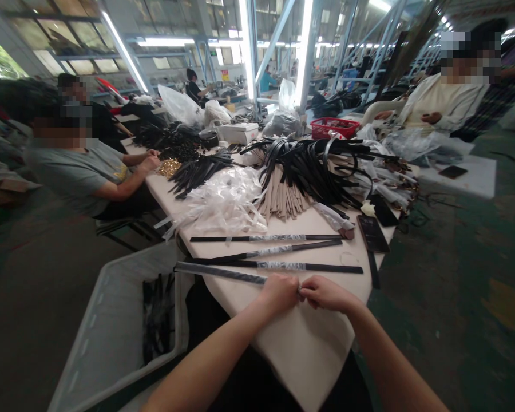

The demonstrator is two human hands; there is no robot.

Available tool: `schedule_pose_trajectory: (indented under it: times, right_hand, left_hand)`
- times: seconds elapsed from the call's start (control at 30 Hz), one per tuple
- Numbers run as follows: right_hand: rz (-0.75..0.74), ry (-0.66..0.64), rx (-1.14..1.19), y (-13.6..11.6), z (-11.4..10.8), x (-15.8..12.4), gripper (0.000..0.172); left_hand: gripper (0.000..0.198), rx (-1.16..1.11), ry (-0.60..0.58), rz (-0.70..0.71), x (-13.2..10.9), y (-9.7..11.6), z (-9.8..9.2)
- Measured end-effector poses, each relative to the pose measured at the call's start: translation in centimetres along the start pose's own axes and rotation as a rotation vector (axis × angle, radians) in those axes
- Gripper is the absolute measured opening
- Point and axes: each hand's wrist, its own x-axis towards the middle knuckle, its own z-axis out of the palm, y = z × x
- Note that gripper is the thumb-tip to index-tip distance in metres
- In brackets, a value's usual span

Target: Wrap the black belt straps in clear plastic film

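Note:
A black strap in a clear plastic sleeve runs from the table's left edge to my hands. My left hand is closed round its right end. Fingertips of my right hand pinch the tip of the sleeve, right beside the left fingers; the exact grip is partly hidden. Just beyond lie more black straps, each with a clear wrap round its middle: a near one, a slanted one and a far one.
Clear plastic sleeves and a heap of black straps cover the table further back. A phone lies at the right edge. On the left stands a white bin with black straps inside. Co-workers sit left and right.

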Motion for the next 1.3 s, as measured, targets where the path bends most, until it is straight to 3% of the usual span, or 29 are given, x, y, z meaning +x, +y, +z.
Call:
schedule_pose_trajectory:
  times: [0.17, 0.3, 0.4, 0.47, 0.53, 0.57, 0.67, 0.73, 0.83, 0.87, 0.93, 1.03, 1.13, 1.2, 1.3]
  right_hand:
    - [0.057, -0.032, 0.023, 0.8, -0.9, -0.5, 0.032]
    - [0.081, -0.047, 0.007, 1.0, -1.4, -0.5, 0.031]
    - [0.052, -0.036, -0.028, 0.1, -0.9, 0.3, 0.029]
    - [0.076, -0.021, -0.072, 0.1, -1.3, 0.2, 0.031]
    - [0.122, -0.017, -0.152, 0.9, -2.7, -0.7, 0.033]
    - [0.135, -0.009, -0.215, 1.6, -3.6, -1.3, 0.031]
    - [0.138, 0.119, -0.474, 3.2, -5.7, -2.5, 0.020]
    - [0.135, 0.313, -0.634, 3.0, -5.5, -2.3, 0.014]
    - [0.023, 0.590, -0.704, -0.3, -1.6, 0.0, 0.026]
    - [-0.057, 0.623, -0.677, -2.1, 0.5, 1.1, 0.028]
    - [-0.241, 0.548, -0.563, -6.1, 5.4, 3.9, 0.027]
    - [-0.389, 0.494, -0.509, -11.8, 12.7, 8.6, 0.039]
    - [-0.426, 0.498, -0.546, -16.1, 17.7, 12.8, 0.058]
    - [-0.413, 0.498, -0.601, -17.9, 19.3, 14.7, 0.058]
    - [-0.401, 0.474, -0.687, -18.6, 19.2, 15.5, 0.030]
  left_hand:
    - [0.022, -0.025, 0.071, -0.030, -0.6, -0.5, -0.6]
    - [0.020, -0.043, 0.027, -0.088, -0.2, 0.0, -0.5]
    - [0.024, -0.108, 0.041, 0.015, 0.1, 1.4, -0.2]
    - [0.034, -0.148, 0.149, 0.140, -1.1, 0.8, -0.4]
    - [0.043, -0.177, 0.347, 0.158, -3.8, -1.9, -1.1]
    - [0.043, -0.183, 0.464, 0.080, -5.6, -4.1, -1.5]
    - [0.023, -0.152, 0.802, -0.481, -11.4, -12.4, -2.3]
    - [0.028, -0.210, 0.876, -0.807, -14.6, -17.6, -2.3]
    - [0.043, -0.619, 0.785, -1.021, -16.7, -22.6, -1.3]
    - [0.049, -0.793, 0.745, -1.026, -16.7, -23.4, -0.9]
    - [0.054, -1.045, 0.700, -0.988, -16.2, -23.9, -0.2]
    - [0.052, -1.122, 0.713, -0.921, -15.4, -23.0, -0.1]
    - [0.046, -1.067, 0.717, -0.823, -16.2, -20.8, -1.3]
    - [0.040, -0.979, 0.714, -0.726, -17.7, -19.2, -2.4]
    - [0.033, -0.889, 0.814, -0.724, -20.7, -17.9, -4.1]
